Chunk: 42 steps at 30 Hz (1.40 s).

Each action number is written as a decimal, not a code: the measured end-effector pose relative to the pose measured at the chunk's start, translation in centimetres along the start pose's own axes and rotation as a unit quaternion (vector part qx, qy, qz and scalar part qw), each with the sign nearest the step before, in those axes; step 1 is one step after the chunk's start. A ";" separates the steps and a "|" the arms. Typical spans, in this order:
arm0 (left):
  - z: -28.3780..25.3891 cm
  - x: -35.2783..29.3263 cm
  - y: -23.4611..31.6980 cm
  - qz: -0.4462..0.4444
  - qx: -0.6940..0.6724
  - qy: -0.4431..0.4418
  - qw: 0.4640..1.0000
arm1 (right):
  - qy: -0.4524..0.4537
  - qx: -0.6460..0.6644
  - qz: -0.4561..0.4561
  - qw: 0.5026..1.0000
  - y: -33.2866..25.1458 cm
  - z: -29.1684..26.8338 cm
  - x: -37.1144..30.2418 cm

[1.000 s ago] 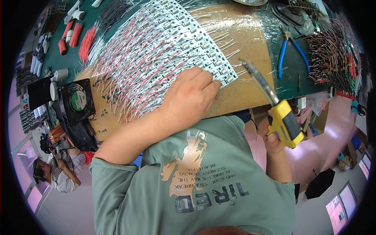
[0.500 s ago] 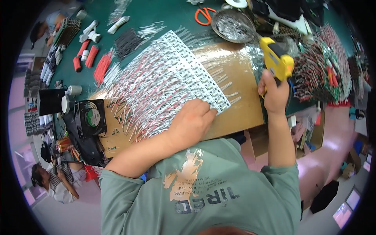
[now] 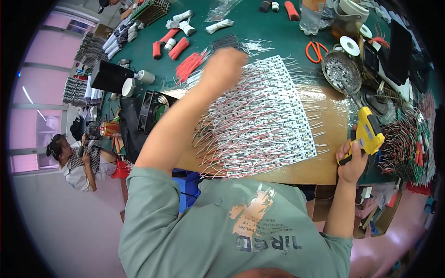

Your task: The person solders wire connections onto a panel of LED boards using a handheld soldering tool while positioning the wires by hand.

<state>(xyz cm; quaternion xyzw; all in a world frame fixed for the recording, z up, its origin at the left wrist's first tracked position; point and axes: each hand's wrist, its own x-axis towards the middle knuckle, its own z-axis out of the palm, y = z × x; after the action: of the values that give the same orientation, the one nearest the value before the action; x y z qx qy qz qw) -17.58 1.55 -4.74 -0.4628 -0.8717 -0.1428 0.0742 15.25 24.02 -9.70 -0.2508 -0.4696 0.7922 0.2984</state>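
Note:
My right hand (image 3: pixel 351 160) is wrapped round the handle of a yellow and black soldering gun (image 3: pixel 369 132). Its long tip reaches into a round metal pan (image 3: pixel 356 78) of silvery scraps. My left hand (image 3: pixel 225 69), smeared by motion, is over the far left corner of the circuit board panel (image 3: pixel 289 109), close to the black wires (image 3: pixel 223 41); its fingers are not clear. Rows of white boards make up the panel, with red and white wires trailing left and bare white wires sticking out right. It lies on a brown board (image 3: pixel 331 104).
Loose red wires (image 3: pixel 189 67) and white wires (image 3: pixel 255 47) lie beyond the panel. Orange-handled scissors (image 3: pixel 316 52) sit left of the pan. A black fan (image 3: pixel 150 111) stands at the left, a pile of wired boards (image 3: pixel 403 148) at the right. Another person (image 3: pixel 76 160) sits far left.
My left hand has left the panel's near edge and swung up and left toward the wires. The soldering gun's tip stays at the pan. The view has shifted, moving the scene rightward.

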 end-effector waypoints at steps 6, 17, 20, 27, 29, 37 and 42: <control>-2.6 1.4 -10.3 -0.163 0.222 -0.214 0.937 | -0.014 -0.022 -0.008 1.000 -0.1 0.3 0.1; -2.3 -2.1 -9.7 -0.156 0.239 -0.282 0.916 | -0.011 -0.012 0.001 1.000 -0.2 0.1 0.0; -2.1 -2.8 -9.8 -0.160 0.262 -0.251 0.918 | -0.006 -0.005 0.012 1.000 0.1 0.1 0.1; -3.6 -2.4 -8.9 -0.158 0.182 -0.262 0.935 | -0.004 -0.008 0.006 1.000 0.1 -0.1 0.0; -3.8 -2.4 -9.1 -0.145 0.178 -0.260 0.938 | 0.005 -0.017 0.007 1.000 0.3 -0.2 0.0; -4.8 -1.9 -9.5 -0.116 0.127 -0.262 0.950 | -0.006 -0.013 0.008 1.000 0.0 0.1 0.1; -5.4 -0.9 -8.2 -0.080 0.191 -0.275 0.939 | -0.009 -0.024 0.008 1.000 0.0 0.1 0.2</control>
<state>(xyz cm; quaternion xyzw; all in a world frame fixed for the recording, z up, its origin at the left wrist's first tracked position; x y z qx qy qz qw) -23.88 -5.19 -1.35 -0.3902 -0.9031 0.1534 -0.0930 15.08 24.11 -9.70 -0.2544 -0.4894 0.7851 0.2818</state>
